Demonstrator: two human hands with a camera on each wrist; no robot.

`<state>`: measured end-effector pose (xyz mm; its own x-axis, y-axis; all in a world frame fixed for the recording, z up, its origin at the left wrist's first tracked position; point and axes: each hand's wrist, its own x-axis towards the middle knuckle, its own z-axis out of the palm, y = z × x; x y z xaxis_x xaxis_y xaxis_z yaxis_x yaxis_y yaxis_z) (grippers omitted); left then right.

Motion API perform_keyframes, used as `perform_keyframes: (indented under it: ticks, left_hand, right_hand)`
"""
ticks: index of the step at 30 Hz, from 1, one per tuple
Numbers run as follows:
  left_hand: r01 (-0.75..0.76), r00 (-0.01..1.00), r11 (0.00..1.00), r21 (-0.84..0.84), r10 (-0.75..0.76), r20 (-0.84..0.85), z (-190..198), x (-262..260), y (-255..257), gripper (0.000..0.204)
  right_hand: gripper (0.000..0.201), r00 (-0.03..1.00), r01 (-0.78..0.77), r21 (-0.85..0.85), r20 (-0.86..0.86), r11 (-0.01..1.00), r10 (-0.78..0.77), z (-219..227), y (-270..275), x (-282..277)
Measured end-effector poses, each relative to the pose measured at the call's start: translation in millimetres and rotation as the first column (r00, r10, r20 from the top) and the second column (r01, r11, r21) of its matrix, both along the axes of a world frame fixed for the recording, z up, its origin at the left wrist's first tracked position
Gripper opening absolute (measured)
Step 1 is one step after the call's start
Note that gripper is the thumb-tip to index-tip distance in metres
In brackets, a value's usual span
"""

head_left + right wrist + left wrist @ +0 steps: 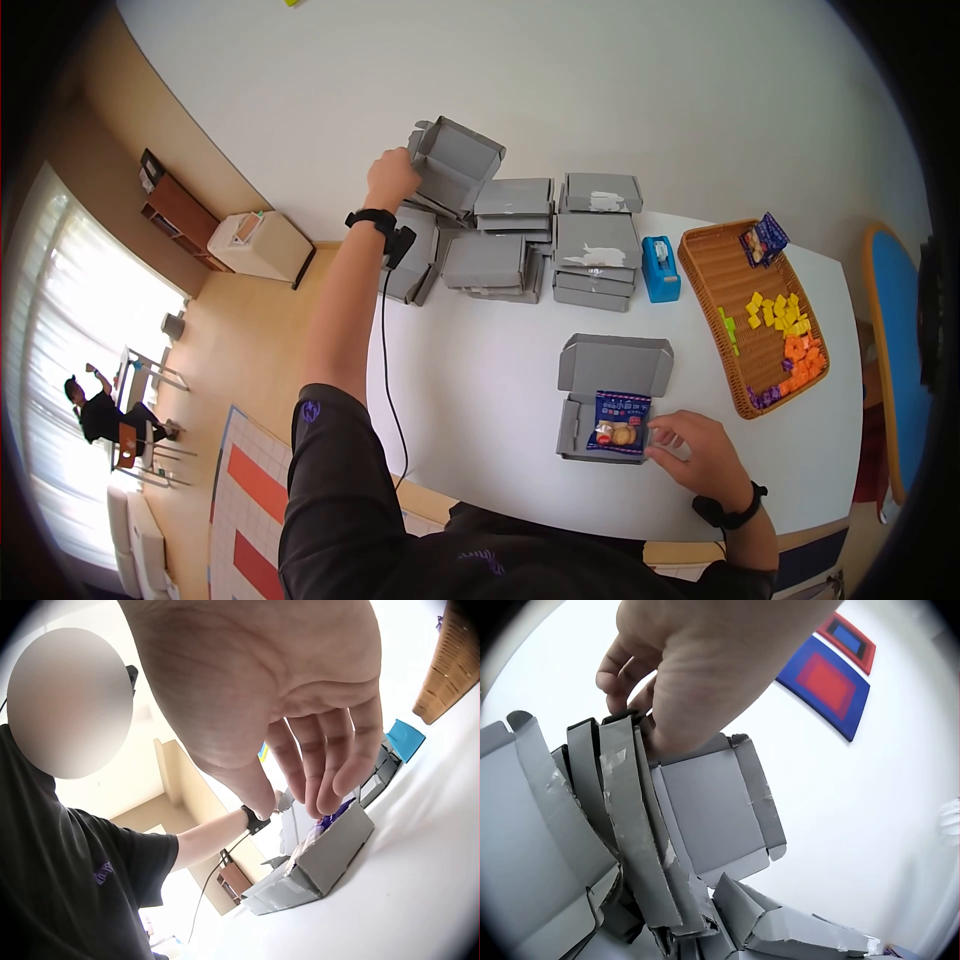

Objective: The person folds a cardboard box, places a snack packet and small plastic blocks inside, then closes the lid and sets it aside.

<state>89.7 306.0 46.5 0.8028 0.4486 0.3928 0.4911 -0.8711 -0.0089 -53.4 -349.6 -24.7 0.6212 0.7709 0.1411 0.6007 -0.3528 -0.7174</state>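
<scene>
At the far left of the stacks, my left hand (pixel 392 178) grips the edge of an opened grey cardboard box (pixel 462 150), which stands tilted with its lid up. In the left wrist view the fingers hook over the top of a grey cardboard wall (pixel 630 802), with the thumb on its other side. Near the table's front another grey box (pixel 614 366) lies open, and a dark blue biscuit packet (pixel 622 412) sits inside it. Beside that box's right side, my right hand (pixel 700 450) has its fingers loosely bent, holding nothing.
Several grey boxes (pixel 597 240) are stacked along the back of the white table (pixel 480 400). A blue tape dispenser (pixel 661 270) stands right of them. The wicker basket (pixel 745 385) holds yellow, orange, green and purple pieces plus a packet. A black cable (pixel 386 350) hangs from the left wrist.
</scene>
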Motion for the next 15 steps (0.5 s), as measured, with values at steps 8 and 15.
perform_keyframes:
  ticks: [8,15]
  left_hand:
    - [-0.001,0.992,0.991,0.136,-0.016,0.122,13.7,-5.5,-6.9,0.021]
    - [-0.052,0.983,0.993,0.108,0.031,0.181,13.5,-8.6,-1.3,0.020]
  right_hand:
    - [0.034,1.000,-0.015,-0.017,-0.008,1.000,0.014,-2.2,1.6,1.0]
    - [0.034,1.000,-0.012,-0.016,-0.011,1.000,0.012,-4.3,0.4,2.8]
